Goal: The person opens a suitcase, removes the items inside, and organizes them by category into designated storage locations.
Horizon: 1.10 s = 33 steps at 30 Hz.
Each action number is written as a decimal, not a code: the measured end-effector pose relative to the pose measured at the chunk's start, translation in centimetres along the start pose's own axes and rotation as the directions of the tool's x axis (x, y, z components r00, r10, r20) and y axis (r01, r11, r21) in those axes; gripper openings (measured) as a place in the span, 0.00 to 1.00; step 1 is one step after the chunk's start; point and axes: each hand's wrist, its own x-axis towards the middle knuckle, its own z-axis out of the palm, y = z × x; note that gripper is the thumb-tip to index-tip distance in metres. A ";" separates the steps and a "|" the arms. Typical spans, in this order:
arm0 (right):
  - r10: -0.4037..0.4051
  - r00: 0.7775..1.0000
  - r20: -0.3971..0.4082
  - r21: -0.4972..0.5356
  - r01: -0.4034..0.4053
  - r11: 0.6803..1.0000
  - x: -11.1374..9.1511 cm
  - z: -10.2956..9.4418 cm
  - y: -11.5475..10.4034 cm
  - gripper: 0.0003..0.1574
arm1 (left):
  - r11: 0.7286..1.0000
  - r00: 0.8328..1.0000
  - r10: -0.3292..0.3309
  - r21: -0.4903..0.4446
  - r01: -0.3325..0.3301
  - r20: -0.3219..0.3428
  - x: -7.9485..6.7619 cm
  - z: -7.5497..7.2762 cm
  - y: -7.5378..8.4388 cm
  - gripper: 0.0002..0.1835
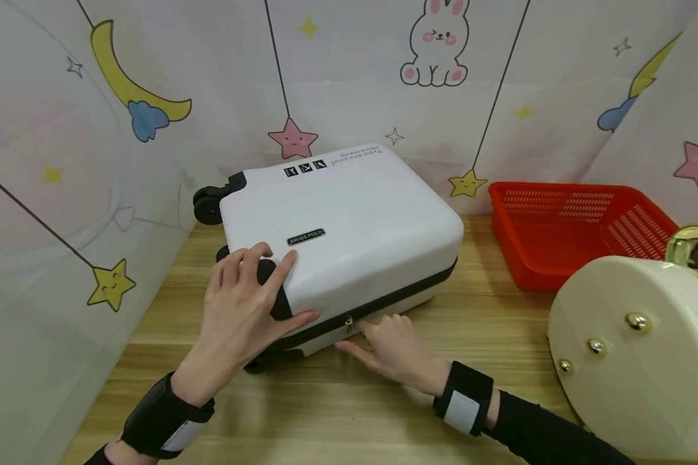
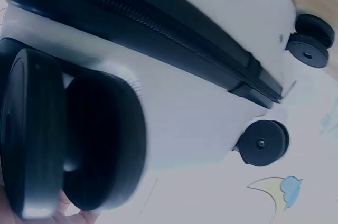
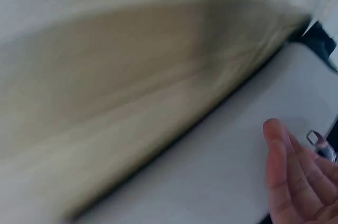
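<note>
Suitcase (image 1: 349,206), left hand (image 1: 240,303) on its edge, lies apart from basket (image 1: 514,255).

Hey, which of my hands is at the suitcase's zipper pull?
Your right hand: it is at the zipper pull on the side of the suitcase, while your left hand is spread over its corner.

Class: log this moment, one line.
Left hand: spread on boxy white suitcase; Right hand: at silver metal zipper pull; Suitcase: lying on wood-grain tabletop

The suitcase (image 1: 360,206) looks plastic (smooth, faintly glossy).
</note>
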 end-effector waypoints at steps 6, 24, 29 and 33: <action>-0.003 0.986 -0.168 0.125 0.024 0.992 0.0 1.8 0.0 0.15 | 0.994 0.995 -0.084 -0.059 0.088 0.060 -1.4 -0.8 -0.8 0.60; -0.235 0.921 -0.310 0.040 0.260 0.965 -1.2 -0.2 5.2 0.28 | 0.807 0.965 -0.016 -0.566 0.168 0.263 -2.5 -1.1 -4.2 0.57; -0.141 0.936 -0.321 0.007 0.152 0.988 -2.8 -1.8 8.2 0.20 | 0.769 0.968 0.005 -0.620 0.157 0.252 -2.6 -0.9 -5.5 0.55; -0.068 0.957 -0.282 0.011 0.074 0.997 -4.0 -3.2 9.9 0.16 | 0.746 0.970 0.037 -0.653 0.133 0.240 -2.8 -0.8 -6.6 0.53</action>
